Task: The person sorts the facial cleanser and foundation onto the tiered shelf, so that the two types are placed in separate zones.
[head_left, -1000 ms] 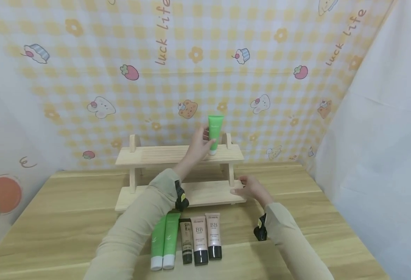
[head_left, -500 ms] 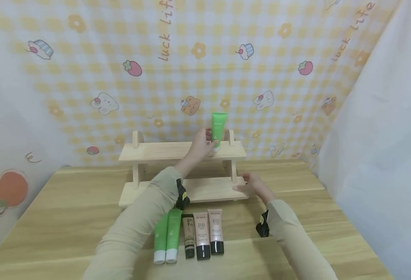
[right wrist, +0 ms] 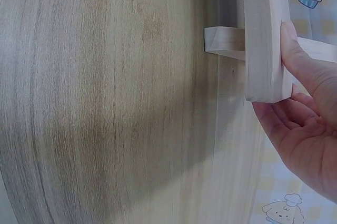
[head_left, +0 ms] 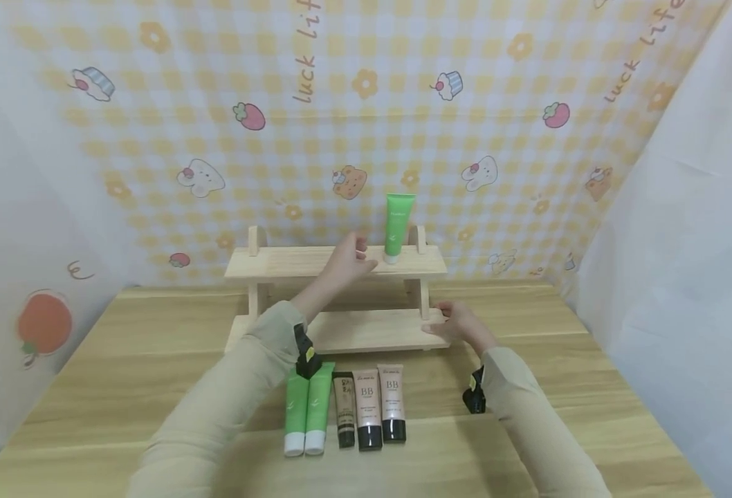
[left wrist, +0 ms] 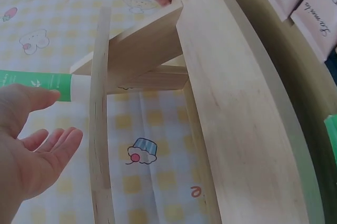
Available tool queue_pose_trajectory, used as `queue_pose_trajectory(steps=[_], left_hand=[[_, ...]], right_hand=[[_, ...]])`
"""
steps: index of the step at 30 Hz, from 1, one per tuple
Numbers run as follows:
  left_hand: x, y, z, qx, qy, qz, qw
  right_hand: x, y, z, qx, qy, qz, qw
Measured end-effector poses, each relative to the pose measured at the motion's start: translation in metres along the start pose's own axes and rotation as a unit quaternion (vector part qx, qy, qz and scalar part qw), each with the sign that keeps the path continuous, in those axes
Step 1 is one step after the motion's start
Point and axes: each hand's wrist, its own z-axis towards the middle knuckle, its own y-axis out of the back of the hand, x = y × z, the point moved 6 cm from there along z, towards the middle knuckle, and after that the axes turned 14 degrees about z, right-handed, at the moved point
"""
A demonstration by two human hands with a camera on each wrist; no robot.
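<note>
While R hand [head_left: 462,325] grips R end of lower shelf [head_left: 372,330], L hand [head_left: 343,263], part-spread & holding nil, sits beside upright grn tube [head_left: 397,225] on top shelf [head_left: 291,261].

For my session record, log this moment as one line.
left hand: beside green tube, holding nothing; right hand: grips lower shelf; green tube: upright on upper shelf; five more tubes: on table

A yellow-checked backdrop [head_left: 304,149] with printed strawberries [head_left: 252,117] and cupcakes [head_left: 450,86] behind a wood-grained tabletop [head_left: 167,346], white cloth [head_left: 696,228] alongside.
</note>
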Motion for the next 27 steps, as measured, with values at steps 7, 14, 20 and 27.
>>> queue_pose_trajectory(steps=[7, 14, 20, 27], left_hand=[[0.014, 0.005, -0.015, 0.006, 0.014, 0.017, 0.9997], [0.025, 0.012, -0.029, 0.004, 0.009, 0.024, 0.9997], [0.029, 0.017, -0.039, 0.002, 0.012, 0.016, 0.9998], [0.037, 0.022, -0.053, 0.011, 0.012, 0.011, 0.9998]], right_hand=[[-0.001, -0.001, 0.004, 0.001, 0.001, -0.007, 1.0000], [0.001, 0.001, 0.004, 0.004, 0.001, -0.009, 1.0000], [0.002, 0.002, 0.002, 0.011, 0.003, -0.024, 0.9997], [0.002, 0.000, 0.002, 0.020, -0.001, -0.016, 0.9997]])
